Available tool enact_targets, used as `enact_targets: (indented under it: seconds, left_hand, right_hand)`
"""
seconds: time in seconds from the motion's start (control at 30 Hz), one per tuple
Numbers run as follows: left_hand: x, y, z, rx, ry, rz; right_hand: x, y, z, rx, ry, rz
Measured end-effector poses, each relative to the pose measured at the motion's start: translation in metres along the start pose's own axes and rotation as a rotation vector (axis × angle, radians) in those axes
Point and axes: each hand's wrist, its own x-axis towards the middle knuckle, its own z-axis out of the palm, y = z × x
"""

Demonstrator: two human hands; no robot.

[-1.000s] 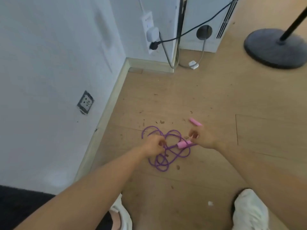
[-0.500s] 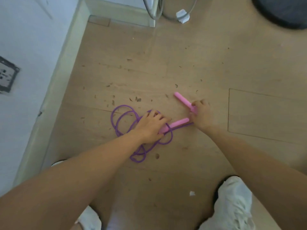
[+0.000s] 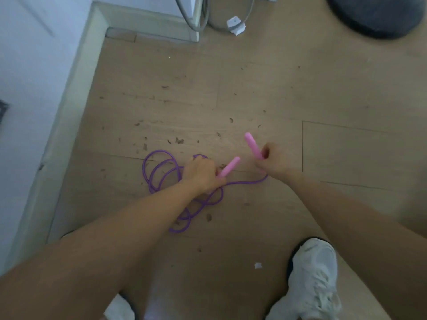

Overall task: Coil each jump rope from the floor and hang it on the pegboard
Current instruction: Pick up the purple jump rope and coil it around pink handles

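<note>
Jump rope [image 3: 159,151] — looped purple cord — pink cylindrical handles [image 3: 228,166] gripped by left hand [image 3: 202,174], right hand [image 3: 275,161].

rope [image 3: 179,230]: loops hidden under left hand [image 3: 203,175] | dark base [image 3: 374,17]: cut by top edge

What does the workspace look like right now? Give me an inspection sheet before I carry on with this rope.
Surface: wooden floor, plank joints visible.
Job's things: purple jump rope lies in loose, tangled loops on the floor, not coiled; pegboard not in view.
Clutter: brown flecks scattered around the rope; white scrap near the right shoe.
Grips: left grip holds the left pink handle; right grip holds the right pink handle.
Cables: grey cables and a white plug by the far wall.
Surroundings: white wall on the left; dark round base top right.
</note>
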Motion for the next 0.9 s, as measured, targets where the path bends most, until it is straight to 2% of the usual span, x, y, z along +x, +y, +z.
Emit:
enact_targets:
  seconds: [0.13, 0.23, 0.37, 0.53, 0.67, 0.9]
  left_hand:
    - [-0.014, -0.016, -0.028, -0.624, 0.014, -0.063]
    - [-0.028, -0.028, -0.062, -0.809, 0.079, 0.019]
    - [-0.059, -0.027, -0.126, -0.918, 0.117, 0.147]
    - [-0.111, -0.013, -0.21, -0.968, 0.179, 0.293]
    - [-0.16, -0.001, -0.268, -1.002, 0.155, 0.35]
    - [-0.249, 0.03, -0.333, -1.108, 0.154, 0.431]
  right_hand:
    - [-0.024, -0.011, -0.034, 0.297, 0.001, -0.023]
    - [-0.055, -0.035, -0.07, 0.411, -0.028, -0.063]
    - [-0.095, -0.07, -0.113, 0.504, -0.126, -0.128]
    - [-0.147, -0.116, -0.165, 0.498, -0.088, -0.245]
    - [-0.189, -0.157, -0.205, 0.56, -0.026, -0.364]
    - [-0.27, -0.215, -0.242, 0.736, -0.119, -0.589]
